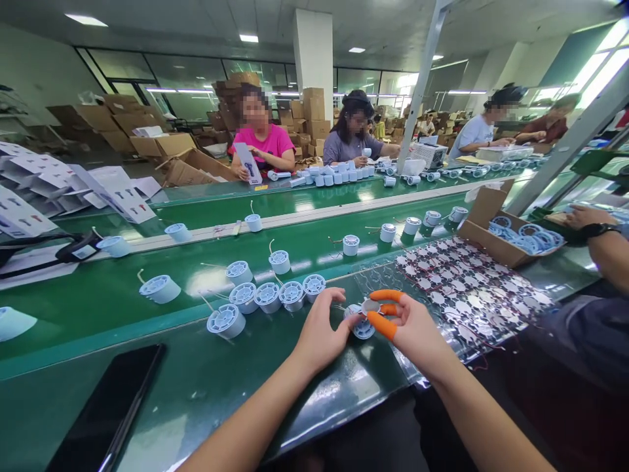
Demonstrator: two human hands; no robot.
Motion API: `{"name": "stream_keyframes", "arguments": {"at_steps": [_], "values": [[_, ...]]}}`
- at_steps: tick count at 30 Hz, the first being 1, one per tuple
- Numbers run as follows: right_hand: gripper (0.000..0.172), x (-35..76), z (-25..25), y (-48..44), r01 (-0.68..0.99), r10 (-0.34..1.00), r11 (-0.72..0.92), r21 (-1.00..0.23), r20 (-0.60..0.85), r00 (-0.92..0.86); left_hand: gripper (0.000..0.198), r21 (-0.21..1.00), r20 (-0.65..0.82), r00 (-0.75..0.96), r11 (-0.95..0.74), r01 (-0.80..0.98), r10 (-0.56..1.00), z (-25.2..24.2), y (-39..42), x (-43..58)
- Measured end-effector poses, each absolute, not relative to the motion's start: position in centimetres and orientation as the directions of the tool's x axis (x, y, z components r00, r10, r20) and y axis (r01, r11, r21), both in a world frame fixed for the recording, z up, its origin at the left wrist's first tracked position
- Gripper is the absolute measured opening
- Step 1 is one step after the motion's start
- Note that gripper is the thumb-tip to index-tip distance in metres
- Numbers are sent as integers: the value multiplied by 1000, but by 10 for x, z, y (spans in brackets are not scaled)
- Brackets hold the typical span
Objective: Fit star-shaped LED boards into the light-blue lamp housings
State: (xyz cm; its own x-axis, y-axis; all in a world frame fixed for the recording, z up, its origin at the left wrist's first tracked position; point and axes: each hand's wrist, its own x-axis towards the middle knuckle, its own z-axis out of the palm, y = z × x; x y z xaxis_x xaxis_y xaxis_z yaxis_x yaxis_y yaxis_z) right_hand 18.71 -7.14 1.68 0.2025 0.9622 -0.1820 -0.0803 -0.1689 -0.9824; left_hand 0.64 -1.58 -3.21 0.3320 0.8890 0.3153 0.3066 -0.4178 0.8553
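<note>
My left hand (pixel 320 334) grips the left side of a small round pale-blue housing (pixel 362 328) held just above the green table edge. My right hand (pixel 410 324), with orange finger cots on three fingertips, pinches a small round disc (pixel 371 305) on top of that housing. A row of several similar round housings (pixel 268 296) with thin wires lies just left of my hands. A clear tray of small white parts with red wires (pixel 472 282) lies to the right.
A black phone (pixel 108 413) lies at the near left. More housings ride the green conveyor belt (pixel 304 242). An open cardboard box (pixel 511 236) holds blue rings. A co-worker's arm with a wristwatch (pixel 597 231) reaches in at right. Other people work across the line.
</note>
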Motion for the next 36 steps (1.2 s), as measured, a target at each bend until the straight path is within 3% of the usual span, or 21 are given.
{"name": "stream_keyframes", "arguments": {"at_steps": [2, 4, 8, 11, 13, 16, 18, 24, 29, 33, 36], "values": [[51, 183, 19, -68, -120, 972, -176, -977, -192, 134, 65, 901, 265, 343, -358, 246, 901, -35, -18, 13], [52, 178, 20, -64, -218, 978, -185, -958, -202, 58, 82, 945, 193, 380, -276, 175, 904, -40, -20, 20], [50, 180, 27, -59, -376, 980, -173, -910, -199, 29, 79, 959, 120, 327, -195, 207, 937, -49, -20, 25], [47, 196, 38, -57, -516, 987, -12, -857, -93, 132, 86, 928, 115, 304, -212, 306, 946, -50, -21, 22], [46, 207, 42, -56, -526, 968, 109, -843, -31, 250, 69, 891, 159, 337, -282, 356, 928, -47, -22, 20], [52, 215, 36, -57, -408, 924, 105, -907, -63, 377, 27, 797, 267, 364, -417, 437, 892, -40, -21, 18], [58, 211, 24, -59, -286, 911, 29, -958, -93, 403, 14, 739, 317, 332, -451, 500, 888, -36, -19, 16], [50, 186, -13, -69, 153, 929, -82, -985, -20, 369, 32, 679, 198, 320, -365, 637, 927, -39, -16, 16], [35, 172, -24, -76, 399, 942, -116, -910, 27, 336, 37, 803, 124, 304, -275, 529, 945, -43, -16, 16], [29, 170, -24, -77, 562, 948, -89, -822, 103, 301, 36, 938, -38, 378, -98, 333, 925, -44, -9, 11], [24, 171, -22, -77, 628, 955, -79, -774, 121, 270, 32, 892, -101, 354, -73, 446, 930, -45, -6, 7]]}}
